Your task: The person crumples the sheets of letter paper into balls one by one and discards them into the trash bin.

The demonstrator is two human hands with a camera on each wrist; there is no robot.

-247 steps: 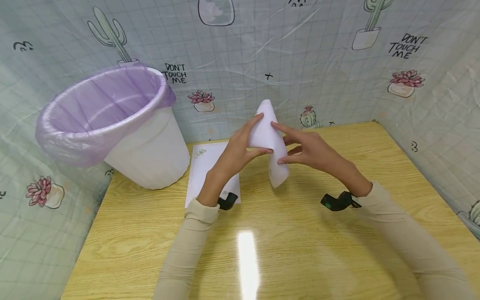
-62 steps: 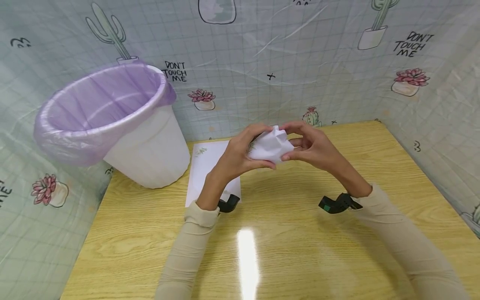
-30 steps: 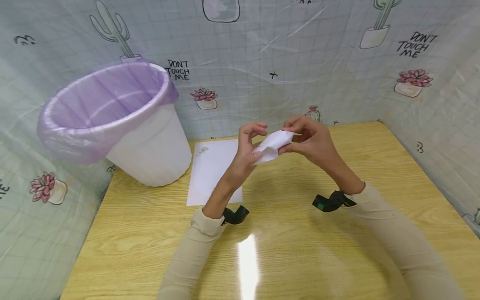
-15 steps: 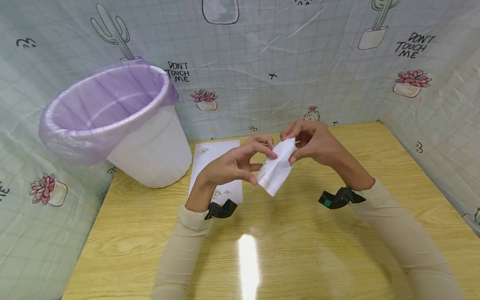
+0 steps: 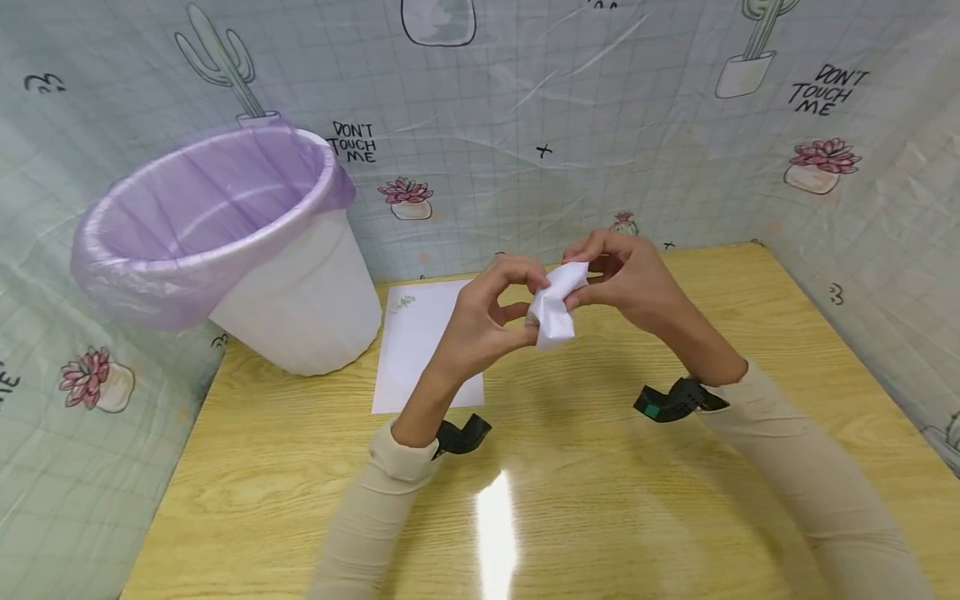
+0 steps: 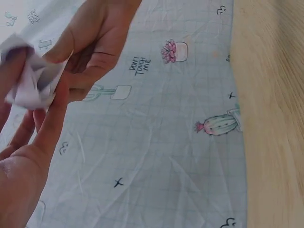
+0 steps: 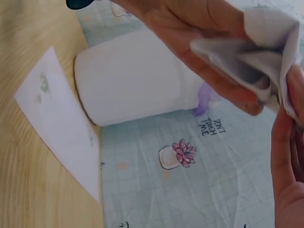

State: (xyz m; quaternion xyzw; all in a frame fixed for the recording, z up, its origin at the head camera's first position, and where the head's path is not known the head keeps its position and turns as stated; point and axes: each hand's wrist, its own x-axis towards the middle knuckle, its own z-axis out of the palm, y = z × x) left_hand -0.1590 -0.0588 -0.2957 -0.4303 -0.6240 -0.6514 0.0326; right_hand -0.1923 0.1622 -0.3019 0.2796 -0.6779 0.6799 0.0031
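Note:
Both hands hold a crumpled, folded white sheet of paper (image 5: 555,315) above the table, in front of the back wall. My left hand (image 5: 480,321) pinches its left edge between thumb and fingers. At the upper right side, the thumb and fingertips of my right hand (image 5: 633,279) grip it. In the left wrist view the paper (image 6: 31,88) shows creased layers between the two hands. From the right wrist, the folds of the paper (image 7: 273,66) stand partly open, with a shadowed hollow inside. A second sheet (image 5: 416,350), flat with a small green print, lies left of the hands.
A white bin (image 5: 307,292) lined with a purple bag (image 5: 225,200) stands at the back left of the wooden table (image 5: 600,483). A cactus-print curtain (image 5: 480,125) closes off the back and sides. Black wrist cameras sit on both forearms.
The held paper went from a large loosely bent sheet to a small folded packet, then a twisted wad. Over the last half second my left hand shifted its grip and the paper bent in the middle.

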